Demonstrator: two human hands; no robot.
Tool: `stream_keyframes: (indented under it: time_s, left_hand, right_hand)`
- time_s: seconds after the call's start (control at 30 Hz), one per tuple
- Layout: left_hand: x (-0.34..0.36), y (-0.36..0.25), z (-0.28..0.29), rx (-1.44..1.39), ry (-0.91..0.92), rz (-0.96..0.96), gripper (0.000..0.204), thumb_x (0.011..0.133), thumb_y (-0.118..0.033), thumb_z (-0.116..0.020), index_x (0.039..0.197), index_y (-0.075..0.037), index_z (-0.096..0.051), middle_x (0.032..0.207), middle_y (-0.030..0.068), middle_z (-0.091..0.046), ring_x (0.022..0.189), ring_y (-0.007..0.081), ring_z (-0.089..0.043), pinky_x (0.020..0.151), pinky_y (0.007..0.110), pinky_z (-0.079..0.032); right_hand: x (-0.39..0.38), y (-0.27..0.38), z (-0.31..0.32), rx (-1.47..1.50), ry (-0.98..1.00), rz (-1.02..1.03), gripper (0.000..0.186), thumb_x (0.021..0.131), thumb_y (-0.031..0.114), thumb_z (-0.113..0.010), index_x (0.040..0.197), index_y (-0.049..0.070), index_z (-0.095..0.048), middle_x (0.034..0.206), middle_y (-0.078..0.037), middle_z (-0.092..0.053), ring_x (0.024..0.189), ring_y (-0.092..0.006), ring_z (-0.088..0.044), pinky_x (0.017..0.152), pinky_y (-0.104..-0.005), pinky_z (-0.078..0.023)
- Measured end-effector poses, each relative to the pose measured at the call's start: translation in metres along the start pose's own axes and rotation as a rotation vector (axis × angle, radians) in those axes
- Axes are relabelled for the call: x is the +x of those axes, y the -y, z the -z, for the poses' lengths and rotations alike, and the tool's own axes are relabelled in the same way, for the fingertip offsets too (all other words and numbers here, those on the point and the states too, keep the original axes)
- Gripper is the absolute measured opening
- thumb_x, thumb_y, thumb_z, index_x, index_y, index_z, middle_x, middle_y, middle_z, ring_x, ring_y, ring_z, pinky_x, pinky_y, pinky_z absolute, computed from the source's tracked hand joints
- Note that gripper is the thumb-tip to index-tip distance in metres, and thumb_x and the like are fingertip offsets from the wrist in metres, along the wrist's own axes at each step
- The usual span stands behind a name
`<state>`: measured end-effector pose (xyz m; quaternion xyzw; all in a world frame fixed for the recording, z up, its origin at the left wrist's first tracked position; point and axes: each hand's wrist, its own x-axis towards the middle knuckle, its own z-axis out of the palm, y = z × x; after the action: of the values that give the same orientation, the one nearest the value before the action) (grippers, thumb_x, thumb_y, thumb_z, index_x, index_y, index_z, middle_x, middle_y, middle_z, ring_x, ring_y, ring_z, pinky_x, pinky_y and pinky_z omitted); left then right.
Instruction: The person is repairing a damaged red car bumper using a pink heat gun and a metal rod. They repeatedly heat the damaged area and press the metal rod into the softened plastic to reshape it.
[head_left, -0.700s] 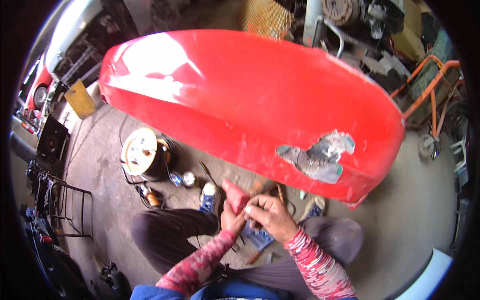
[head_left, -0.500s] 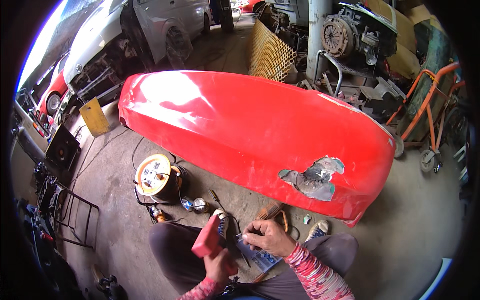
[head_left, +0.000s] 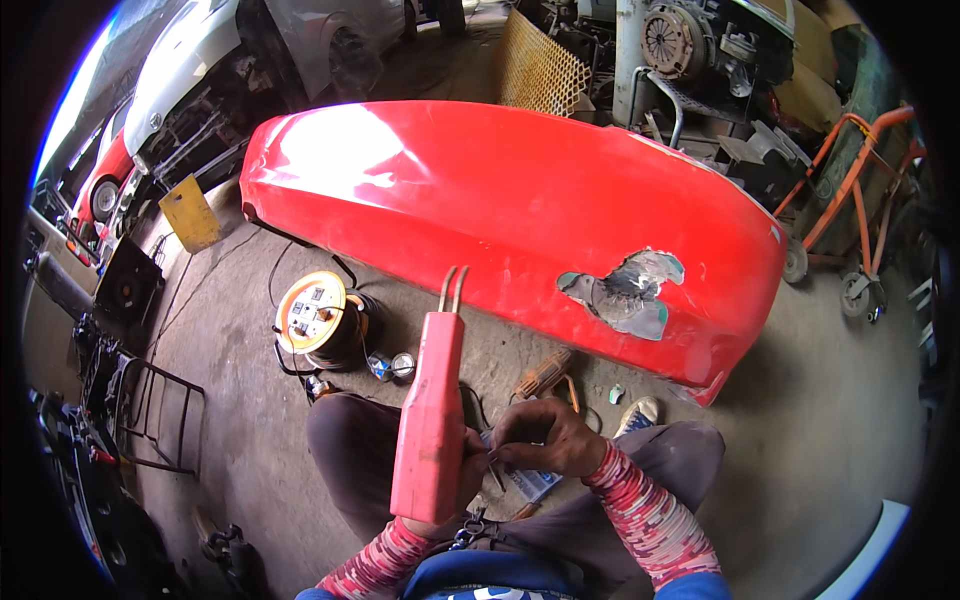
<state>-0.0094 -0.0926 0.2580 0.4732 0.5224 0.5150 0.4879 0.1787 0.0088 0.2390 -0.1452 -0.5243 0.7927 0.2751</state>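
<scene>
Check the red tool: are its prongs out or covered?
Out: two bare metal prongs project from the red tool at its far end.

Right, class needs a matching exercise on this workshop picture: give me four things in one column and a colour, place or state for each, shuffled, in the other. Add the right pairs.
Things
1. Tool
2. Bumper
3. Reel
4. Plate

Descriptions
A. Pale round face with an orange rim
B. All yellow, at the left of the picture
C. Jagged damage towards its right end
D. Held in the left hand, its two prongs pointing away from the person

Right pairs
1-D
2-C
3-A
4-B
</scene>
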Motion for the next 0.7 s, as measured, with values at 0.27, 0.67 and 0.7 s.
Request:
stream_keyframes:
  time_s: [0.27, 0.67, 0.7]
  left_hand:
    - [0.018, 0.015, 0.001, 0.195, 0.091, -0.054, 0.012, 0.088, -0.002, -0.066, 0.099, -0.006, -0.062, 0.084, 0.0009, -0.056, 0.078, 0.0119, -0.056, 0.069, 0.028, -0.047]
    - [0.03, -0.016, -0.003, -0.055, -0.071, 0.051, 0.01, 0.094, -0.01, -0.064, 0.099, -0.011, -0.056, 0.071, -0.0025, -0.055, 0.057, 0.0072, -0.055, 0.051, 0.024, -0.042]
    - [0.031, -0.02, -0.001, -0.056, -0.057, 0.058, 0.01, 0.094, -0.01, -0.064, 0.1, -0.011, -0.056, 0.07, -0.0021, -0.055, 0.057, 0.0076, -0.055, 0.051, 0.025, -0.043]
  right_hand:
    - [-0.005, 0.005, 0.004, -0.204, -0.039, 0.054, 0.017, 0.091, 0.013, -0.075, 0.1, 0.003, -0.066, 0.089, 0.0, -0.069, 0.085, -0.0056, -0.062, 0.078, -0.026, -0.052]
    - [0.004, 0.015, -0.01, -0.212, -0.158, 0.089, 0.022, 0.088, 0.002, -0.074, 0.11, -0.002, -0.071, 0.1, -0.009, -0.075, 0.095, -0.0152, -0.071, 0.086, -0.0296, -0.056]
    - [0.005, 0.016, -0.01, -0.237, -0.17, 0.153, 0.02, 0.087, 0.001, -0.075, 0.107, -0.002, -0.073, 0.099, -0.011, -0.075, 0.094, -0.0167, -0.072, 0.085, -0.0294, -0.056]
